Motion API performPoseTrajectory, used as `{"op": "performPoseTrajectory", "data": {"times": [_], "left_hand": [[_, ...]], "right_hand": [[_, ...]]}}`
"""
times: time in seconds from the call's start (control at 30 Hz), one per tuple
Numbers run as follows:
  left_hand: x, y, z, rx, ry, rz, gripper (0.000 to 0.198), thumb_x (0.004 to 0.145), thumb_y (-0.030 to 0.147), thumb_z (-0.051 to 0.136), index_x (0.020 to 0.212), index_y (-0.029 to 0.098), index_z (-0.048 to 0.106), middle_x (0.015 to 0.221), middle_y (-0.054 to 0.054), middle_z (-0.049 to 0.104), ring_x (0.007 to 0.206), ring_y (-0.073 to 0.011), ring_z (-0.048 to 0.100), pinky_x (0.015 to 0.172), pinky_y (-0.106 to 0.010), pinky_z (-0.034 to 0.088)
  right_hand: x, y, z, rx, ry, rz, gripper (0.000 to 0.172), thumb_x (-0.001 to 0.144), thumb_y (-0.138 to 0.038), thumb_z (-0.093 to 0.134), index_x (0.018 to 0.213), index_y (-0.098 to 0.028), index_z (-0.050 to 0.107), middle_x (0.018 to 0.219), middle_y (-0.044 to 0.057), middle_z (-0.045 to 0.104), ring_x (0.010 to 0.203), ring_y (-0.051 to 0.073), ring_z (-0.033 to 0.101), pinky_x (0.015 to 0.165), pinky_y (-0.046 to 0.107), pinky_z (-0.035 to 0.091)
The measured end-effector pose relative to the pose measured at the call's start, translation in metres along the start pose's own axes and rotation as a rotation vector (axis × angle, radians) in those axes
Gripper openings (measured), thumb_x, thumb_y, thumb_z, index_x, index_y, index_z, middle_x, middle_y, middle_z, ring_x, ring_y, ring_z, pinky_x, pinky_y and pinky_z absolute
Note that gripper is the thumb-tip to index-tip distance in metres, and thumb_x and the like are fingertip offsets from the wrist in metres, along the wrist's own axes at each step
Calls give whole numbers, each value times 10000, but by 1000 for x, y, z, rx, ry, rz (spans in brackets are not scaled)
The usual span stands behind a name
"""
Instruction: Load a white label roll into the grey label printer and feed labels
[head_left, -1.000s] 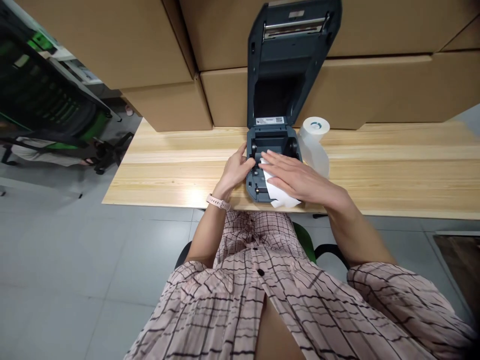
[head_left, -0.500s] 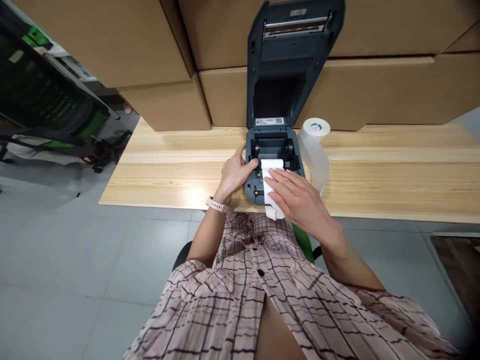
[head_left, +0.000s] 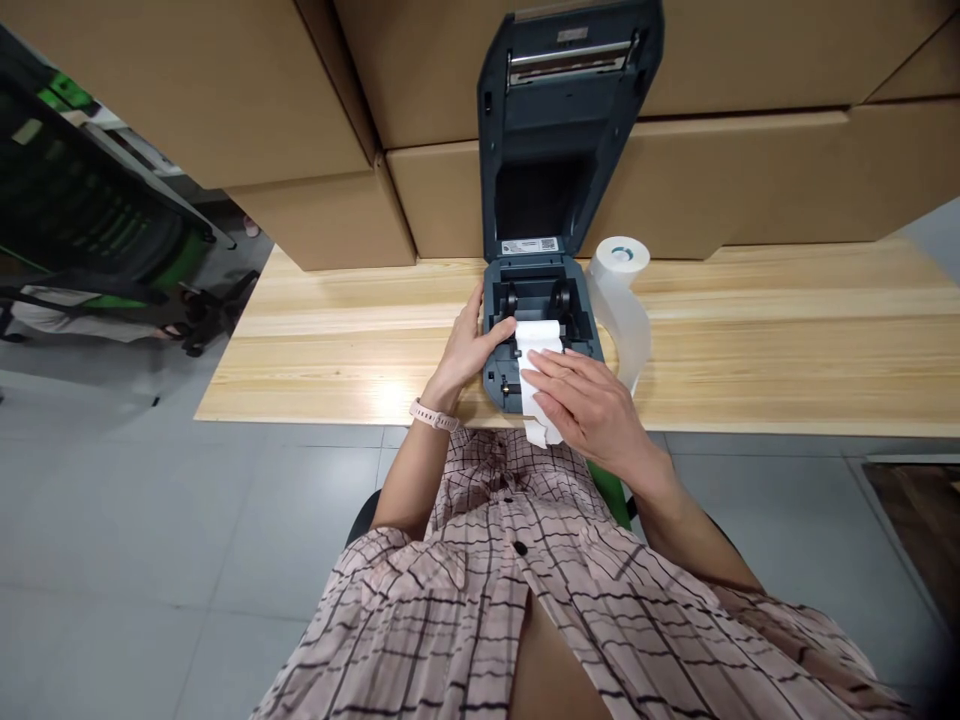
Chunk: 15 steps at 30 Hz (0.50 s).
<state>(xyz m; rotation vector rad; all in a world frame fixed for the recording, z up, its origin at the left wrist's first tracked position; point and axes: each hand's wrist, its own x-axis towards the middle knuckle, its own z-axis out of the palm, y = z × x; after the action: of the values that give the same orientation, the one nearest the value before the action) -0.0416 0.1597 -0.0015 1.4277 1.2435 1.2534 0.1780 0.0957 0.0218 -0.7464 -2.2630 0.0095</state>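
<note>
A dark grey label printer (head_left: 499, 385) stands at the table's front edge with its lid (head_left: 547, 130) raised. My left hand (head_left: 469, 350) grips the printer's left side, its thumb over the rim near the inner parts. Across the front of the printer lies a strip of white paper (head_left: 538, 332), its torn end hanging past the front edge. Resting on that strip is my right hand (head_left: 596, 405), fingers stretched out and flat, covering part of it and the printer's right front. A partly unwound roll of white paper (head_left: 622, 257) stands right of the printer, its tail curling forward.
Large cardboard boxes (head_left: 442, 200) form a wall behind the wooden table (head_left: 337, 360), close to the raised lid. To the left is a black and green office chair (head_left: 97, 200) on the grey floor. Part of another person's leg (head_left: 90, 320) shows beneath it.
My right fingers have slid slightly toward the front along the paper strip, baring more of its upper part. My left hand stays on the printer. The whole view has shifted a little.
</note>
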Motion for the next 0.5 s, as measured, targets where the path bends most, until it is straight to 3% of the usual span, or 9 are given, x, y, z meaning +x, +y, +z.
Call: {"op": "performPoseTrajectory", "data": {"times": [0.13, 0.27, 0.4, 0.5], "left_hand": [[-2, 3, 0, -48, -16, -39, 814, 876, 542, 776, 1592, 305, 471, 1618, -116, 557, 1487, -342, 527, 1232, -512, 421], [-16, 8, 5, 13, 32, -90, 941, 880, 575, 771, 1666, 291, 338, 1693, -137, 458, 1548, -365, 456, 1272, -544, 369], [-47, 23, 16, 68, 42, -37, 960, 920, 568, 727, 1701, 295, 240, 1795, -90, 273, 1663, -354, 245, 1365, -520, 217], [-70, 35, 23, 64, 42, -156, 1059, 913, 567, 737, 1727, 287, 120, 1834, -79, 107, 1696, -358, 96, 1388, -518, 162]], "right_hand": [[0, 1, -1, 39, 13, 0, 264, 1037, -166, 609, 1266, -168, 740, 1319, 106, 783, 1249, 272, 739, 1038, 458, 636], [-2, 2, 3, 59, 17, -13, 264, 1020, -154, 629, 1256, -157, 749, 1310, 115, 786, 1234, 290, 746, 1019, 473, 648], [-5, 1, 0, 157, 35, 8, 266, 1007, -147, 647, 1238, -192, 771, 1275, 100, 801, 1240, 296, 747, 1015, 501, 652], [3, 13, -18, 396, 14, 36, 247, 1032, -190, 637, 1214, -273, 782, 1171, 42, 835, 1135, 232, 787, 940, 446, 686]]}}
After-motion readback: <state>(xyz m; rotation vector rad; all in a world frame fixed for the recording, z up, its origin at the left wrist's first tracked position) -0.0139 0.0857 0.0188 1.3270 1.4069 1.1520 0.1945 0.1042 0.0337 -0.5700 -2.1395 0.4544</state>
